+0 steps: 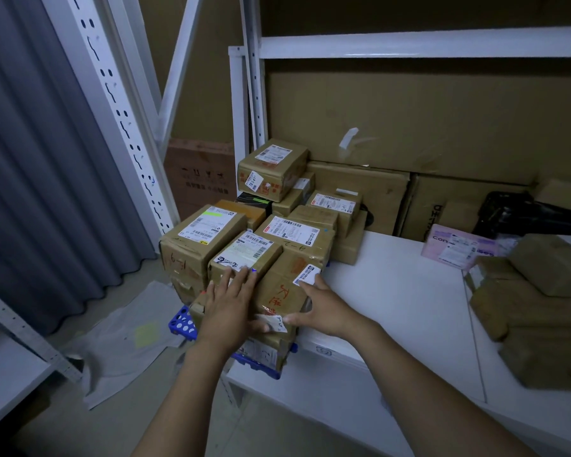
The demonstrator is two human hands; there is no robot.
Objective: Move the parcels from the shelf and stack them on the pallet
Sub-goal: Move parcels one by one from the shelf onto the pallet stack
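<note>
Left hand [229, 301], right hand [323, 308] laid flat, fingers [244, 275] straight, on red-marked parcel [282, 291] stacked on blue pallet [183, 323]. Grey bag [129, 334] seen left of fingers; white shelf [393, 291] right, loaded with brown parcels [541, 308]. Labelled boxes [294, 232] piled beyond fingertips.

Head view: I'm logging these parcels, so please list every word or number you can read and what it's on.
"A-2": handwritten on the taped parcel.
"Con": printed on the pink box.
"78-2-41", roughly: sticker on the topmost parcel.
Red handwriting on the front parcel: cannot make it out.
Shipping labels: print too small to read.
</note>
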